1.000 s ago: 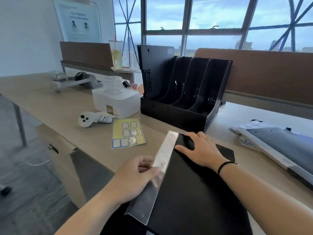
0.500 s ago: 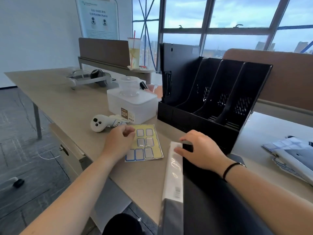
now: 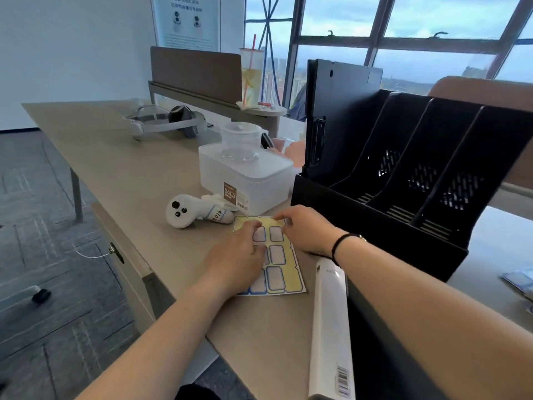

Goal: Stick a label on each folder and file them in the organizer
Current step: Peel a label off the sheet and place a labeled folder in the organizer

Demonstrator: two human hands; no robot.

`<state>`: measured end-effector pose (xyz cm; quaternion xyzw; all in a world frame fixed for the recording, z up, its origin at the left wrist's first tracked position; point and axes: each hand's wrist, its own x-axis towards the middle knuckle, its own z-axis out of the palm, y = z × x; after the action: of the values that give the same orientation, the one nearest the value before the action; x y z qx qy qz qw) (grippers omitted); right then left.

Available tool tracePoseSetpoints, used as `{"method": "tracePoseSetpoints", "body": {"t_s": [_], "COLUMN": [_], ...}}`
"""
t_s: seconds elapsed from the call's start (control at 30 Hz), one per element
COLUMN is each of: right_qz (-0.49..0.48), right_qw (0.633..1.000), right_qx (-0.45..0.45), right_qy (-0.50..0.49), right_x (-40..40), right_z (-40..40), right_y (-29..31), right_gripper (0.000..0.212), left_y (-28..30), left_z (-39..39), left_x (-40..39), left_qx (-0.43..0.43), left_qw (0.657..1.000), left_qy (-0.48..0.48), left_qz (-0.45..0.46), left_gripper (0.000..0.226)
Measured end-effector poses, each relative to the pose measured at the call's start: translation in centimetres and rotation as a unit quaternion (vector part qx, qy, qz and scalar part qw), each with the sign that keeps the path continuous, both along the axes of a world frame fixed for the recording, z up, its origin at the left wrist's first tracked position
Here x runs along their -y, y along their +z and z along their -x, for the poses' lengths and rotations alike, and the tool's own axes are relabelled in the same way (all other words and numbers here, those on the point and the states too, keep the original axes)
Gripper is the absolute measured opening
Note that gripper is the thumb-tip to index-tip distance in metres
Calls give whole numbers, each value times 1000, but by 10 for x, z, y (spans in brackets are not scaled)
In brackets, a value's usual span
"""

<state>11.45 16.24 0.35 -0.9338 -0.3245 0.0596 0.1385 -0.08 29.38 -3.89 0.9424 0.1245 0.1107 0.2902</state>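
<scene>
A yellow label sheet (image 3: pixel 291 272) with blue-bordered white labels lies flat on the desk. My left hand (image 3: pixel 239 258) presses down on the sheet's left side, covering some labels. My right hand (image 3: pixel 305 229) rests at the sheet's top right corner, fingertips pinched at its upper edge. A black folder (image 3: pixel 383 350) with a white spine (image 3: pixel 331 327) lies on the desk under my right forearm. The black organizer (image 3: pixel 375 223) stands behind, with one black folder (image 3: pixel 337 116) upright in its leftmost slot; the other slots are empty.
A white plastic box (image 3: pixel 245 180) with a clear tub on top and a white controller (image 3: pixel 190 212) sit just beyond the sheet. A headset (image 3: pixel 164 122) lies farther left, a drink cup (image 3: pixel 252 76) on a shelf behind. More folders (image 3: pixel 519 281) lie at the right edge.
My left hand left the folder's spine and moved onto the label sheet. My right hand let go of the folder and came to the sheet's top corner.
</scene>
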Motion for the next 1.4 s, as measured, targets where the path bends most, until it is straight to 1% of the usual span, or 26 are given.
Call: {"method": "tracePoseSetpoints", "body": {"t_s": [0.07,0.1,0.23,0.27,0.4,0.47,0.57,0.63,0.77,0.93,1.0,1.07,1.13,1.23,1.4], "right_qz": [14,24,42,38,27,38,14,-5,-35,-85,-88,-99,-133,-213,-355], "right_qw": [1000,999,999,999,998,997,997,997,997,994,994,993,990,977,929], "right_qx": [-20,-24,-31,-34,-57,-61,-60,-62,-56,-42,-36,-36,-38,-29,-45], "right_qy": [-5,-6,6,8,21,35,44,44,42,54,59,57,42,-11,-91], "right_x": [-2,-2,-4,-3,3,8,15,18,20,20,20,21,21,20,26], "right_z": [-10,-14,-18,-18,-21,-19,-17,-16,-19,-21,-21,-20,-18,-16,-4], "right_y": [0,0,-3,-3,0,6,9,7,-5,-12,-15,-16,-15,-17,-9], "right_gripper": [27,29,48,49,41,43,47,44,31,5,1,4,8,8,6], "left_y": [0,0,-1,-1,-3,-4,-5,-5,-4,-4,-4,-3,-3,-1,3], "left_z": [-1,-1,-2,-2,-3,-3,-3,-4,-2,-3,-2,-2,-1,0,2], "left_x": [0,0,1,1,-1,0,-1,-1,1,1,1,2,1,2,5], "left_qx": [-3,-6,-1,0,-1,2,4,3,1,2,1,2,3,2,10], "left_qw": [1000,1000,999,999,999,999,999,999,998,999,998,998,999,998,998], "left_qy": [2,5,10,10,20,22,26,27,25,23,24,25,24,21,9], "left_qz": [-16,-23,-38,-40,-38,-37,-36,-37,-50,-48,-50,-52,-48,-52,-58], "left_gripper": [47,49,52,51,47,45,42,43,50,53,52,51,50,48,40]}}
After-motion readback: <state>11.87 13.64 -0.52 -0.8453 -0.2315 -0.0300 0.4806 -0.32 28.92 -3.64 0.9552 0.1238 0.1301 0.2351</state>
